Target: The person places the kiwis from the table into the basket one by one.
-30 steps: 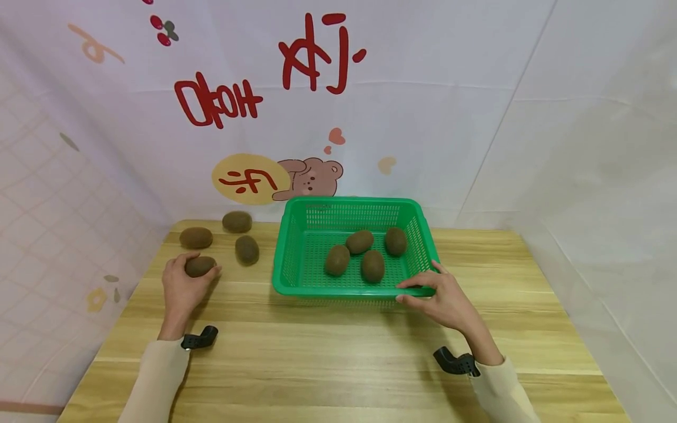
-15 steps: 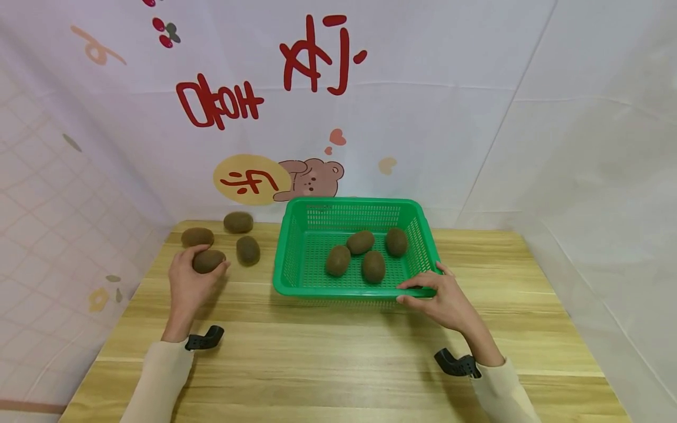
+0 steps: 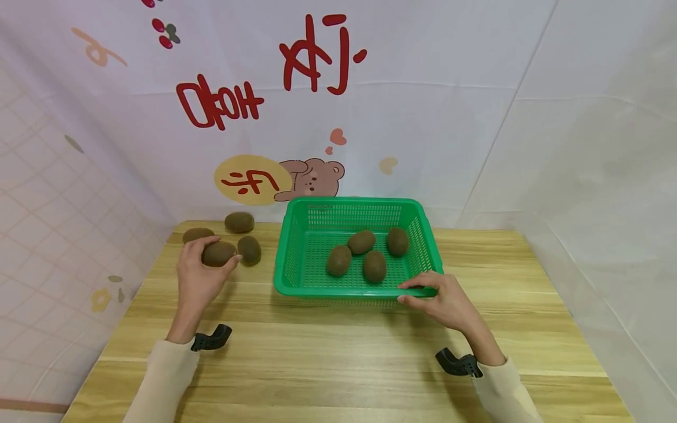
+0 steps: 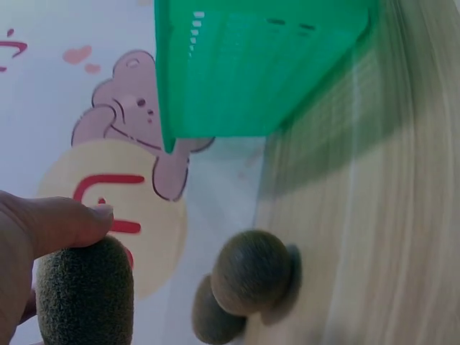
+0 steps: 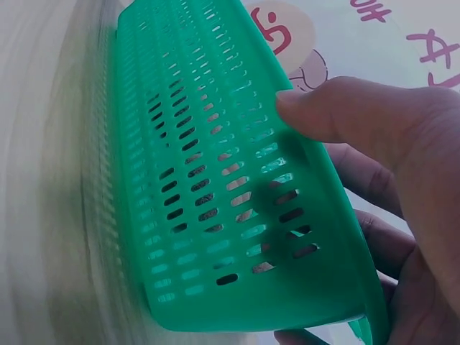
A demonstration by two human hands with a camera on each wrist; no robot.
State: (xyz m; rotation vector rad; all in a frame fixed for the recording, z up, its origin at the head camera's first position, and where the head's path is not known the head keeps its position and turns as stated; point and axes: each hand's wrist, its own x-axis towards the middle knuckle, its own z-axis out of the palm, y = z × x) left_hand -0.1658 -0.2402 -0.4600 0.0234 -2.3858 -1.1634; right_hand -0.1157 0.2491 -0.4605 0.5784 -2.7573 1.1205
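My left hand (image 3: 200,281) pinches a brown kiwi (image 3: 219,254) between thumb and fingers at the left of the table; the left wrist view shows this kiwi (image 4: 86,293) held clear of the tabletop. Around it lie three more kiwis: one partly hidden behind the hand (image 3: 197,235), one at the back (image 3: 240,222) and one just right of the held one (image 3: 250,251). A green plastic basket (image 3: 338,291) with several kiwis (image 3: 375,267) inside stands at mid-table. My right hand (image 3: 441,298) grips its front right rim, thumb outside and fingers over the edge (image 5: 338,180).
The wooden table (image 3: 328,364) ends at a white printed backdrop (image 3: 423,117) right behind the basket. Similar white sheets (image 3: 597,194) enclose the left and right sides. A black mount (image 3: 211,338) sticks out from each wrist.
My left hand has lifted the kiwi and carried it a little to the right and back, beside the neighbouring kiwi. The right hand keeps its hold on the basket, which stays in place.
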